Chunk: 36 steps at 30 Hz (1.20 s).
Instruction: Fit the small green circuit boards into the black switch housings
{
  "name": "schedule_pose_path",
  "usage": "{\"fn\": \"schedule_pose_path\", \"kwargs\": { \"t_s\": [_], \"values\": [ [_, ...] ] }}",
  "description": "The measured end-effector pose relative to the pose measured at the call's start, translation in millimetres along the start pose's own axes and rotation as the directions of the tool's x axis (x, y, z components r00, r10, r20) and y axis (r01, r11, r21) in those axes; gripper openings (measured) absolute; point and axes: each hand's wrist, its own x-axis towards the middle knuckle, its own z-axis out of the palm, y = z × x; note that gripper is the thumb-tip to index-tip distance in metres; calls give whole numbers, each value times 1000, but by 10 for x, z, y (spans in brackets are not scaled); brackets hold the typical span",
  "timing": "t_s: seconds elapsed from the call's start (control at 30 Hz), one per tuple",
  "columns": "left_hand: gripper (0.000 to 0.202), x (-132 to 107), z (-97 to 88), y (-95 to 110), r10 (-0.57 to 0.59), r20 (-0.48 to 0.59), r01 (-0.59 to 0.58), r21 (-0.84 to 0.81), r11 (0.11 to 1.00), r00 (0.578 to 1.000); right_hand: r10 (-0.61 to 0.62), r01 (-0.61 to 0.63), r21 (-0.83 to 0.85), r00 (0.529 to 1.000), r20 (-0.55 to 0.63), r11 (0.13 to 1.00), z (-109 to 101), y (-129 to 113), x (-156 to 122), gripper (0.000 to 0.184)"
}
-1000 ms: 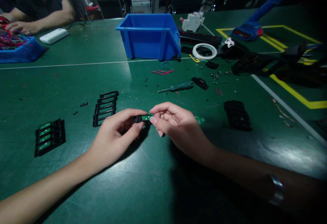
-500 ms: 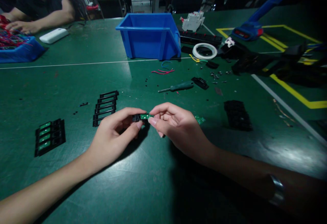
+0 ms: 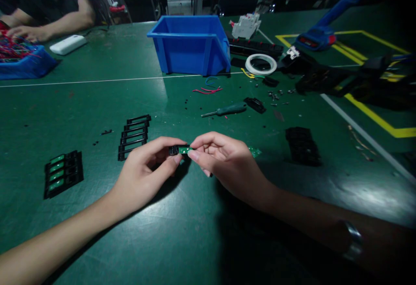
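Between thumb and fingers, my left hand (image 3: 146,163) pinches a small black plastic housing (image 3: 173,150). A little green circuit board (image 3: 183,150) sticks out of the housing's right side. The thumb and forefinger of my right hand (image 3: 224,159) are closed on the board's right end. How deep the board sits in the housing cannot be made out. Left of my hands lie black open frames (image 3: 134,135) in a row, and farther left a group of black housings with green boards (image 3: 64,173). Partly behind my right hand are loose green boards (image 3: 255,151).
A green screwdriver (image 3: 230,108) lies beyond my hands, before a blue bin (image 3: 188,51). Black parts (image 3: 302,145) rest at the right. Behind are a white tape roll (image 3: 261,65), loose screws (image 3: 274,95) and a blue power tool (image 3: 316,36). A co-worker's hand (image 3: 27,34) is over a wire-filled tray (image 3: 29,66).
Both hands keep nearly the same place and grip. My right fingers have shifted very slightly at the board's end, and a bit more of the board shows.
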Motion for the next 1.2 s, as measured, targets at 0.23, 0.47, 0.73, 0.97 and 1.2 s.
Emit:
{"fn": "schedule_pose_path", "kwargs": {
  "t_s": [0.23, 0.47, 0.73, 0.97, 1.2],
  "values": [
    [20, 1, -5, -33, 12, 40, -13, 30, 999, 999, -28, 29, 14, 1000, -13, 999, -1, -6, -4, 14],
    [20, -6, -19, -24, 30, 52, -32, 44, 999, 998, -35, 35, 27, 999, -1, 999, -3, 8, 4, 16],
    [19, -9, -14, -13, 50, 54, -52, 42, 998, 997, -36, 36, 25, 999, 9, 999, 3, -18, -10, 19],
    [19, -15, -23, -11, 48, 49, -51, 42, 998, 998, -29, 29, 18, 1000, 6, 999, 12, -42, -13, 19],
    [18, -4, -17, -2, 63, 54, -65, 36, 997, 997, -38, 38, -5, 999, 9, 999, 14, -36, -29, 20]
  ]
}}
